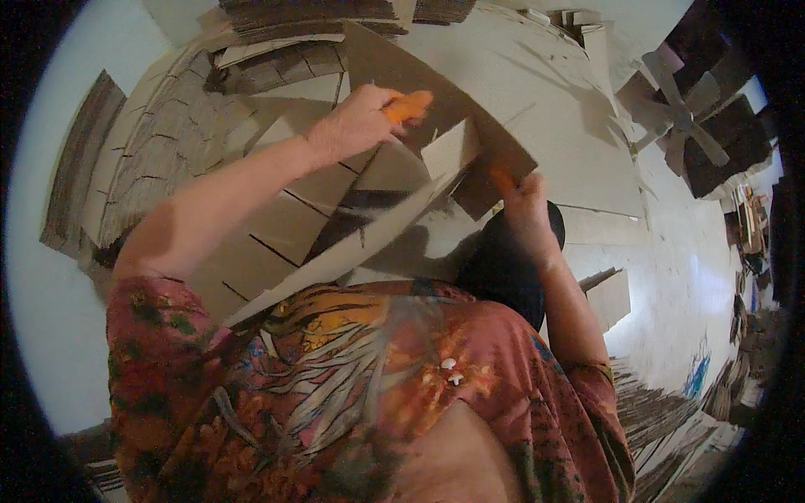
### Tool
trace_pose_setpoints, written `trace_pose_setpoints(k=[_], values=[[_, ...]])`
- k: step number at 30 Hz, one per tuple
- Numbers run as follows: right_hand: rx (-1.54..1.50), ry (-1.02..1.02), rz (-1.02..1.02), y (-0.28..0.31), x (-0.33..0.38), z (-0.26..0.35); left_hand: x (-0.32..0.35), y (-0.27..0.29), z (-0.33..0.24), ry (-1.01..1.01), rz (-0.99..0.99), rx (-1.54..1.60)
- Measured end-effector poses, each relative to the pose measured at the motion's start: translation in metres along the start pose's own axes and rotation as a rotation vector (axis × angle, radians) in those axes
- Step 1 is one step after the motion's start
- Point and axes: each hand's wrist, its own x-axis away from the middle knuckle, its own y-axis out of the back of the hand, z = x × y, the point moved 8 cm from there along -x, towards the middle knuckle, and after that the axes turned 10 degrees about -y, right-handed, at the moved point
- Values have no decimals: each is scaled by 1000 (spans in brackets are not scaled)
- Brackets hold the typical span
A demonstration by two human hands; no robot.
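My left hand (356, 124) is closed around an orange handle (408, 106), maybe of a knife; the blade I cannot see. This hand rests on a brown cardboard sheet (402, 71), near the middle of it, and the handle points to the right. My right hand (524, 201) is clenched on the lower right corner of the same sheet, and a small orange thing (501, 178) shows just above the fingers; what it is, I cannot tell. The sheet is held tilted in front of me, above the floor. A lighter flap (449, 151) stands out of the sheet between my two hands. A long pale strip of cardboard (335, 260) runs from under the sheet down to my chest. Below it many flat cardboard pieces (277, 218) lie on the white floor (570, 109). More dark stacks of cardboard (310, 12) lie at the far edge of the floor, and a cross-shaped piece (683, 117) lies toward the far right corner.
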Motion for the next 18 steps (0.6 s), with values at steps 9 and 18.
trace_pose_setpoints(k=[9, 18], values=[[271, 501, -179, 35, 15, 124, 61, -20, 157, 354, 154, -1089], [597, 80, 267, 5, -12, 105, 93, 13, 151, 287, 183, -947]])
